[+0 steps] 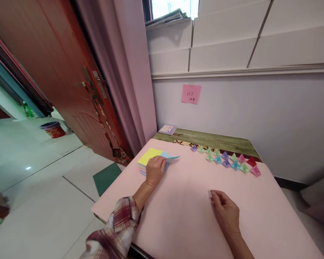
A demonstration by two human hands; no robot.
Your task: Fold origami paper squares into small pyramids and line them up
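My left hand (156, 169) is at the stack of coloured square paper, its thumb and fingers pinching a light blue sheet of paper (173, 157) whose edge sticks out to the right. The top of the paper stack (149, 156) is yellow, with pink and blue sheets showing at its near side. Over the pink tabletop, to the right, is my right hand (226, 210), fingers curled and thumb against the forefinger, with nothing visible in them. Two rows of small folded paper pieces (226, 163) in purple, green, blue, pink and red stand toward the far right.
A pink cover (189, 201) lies over the wooden table (213, 135). A small pack (167, 129) sits at the table's far left corner, against the wall. A pink note (191, 94) is stuck on the wall. At left are a brown door (70, 72) and a red bucket (54, 129).
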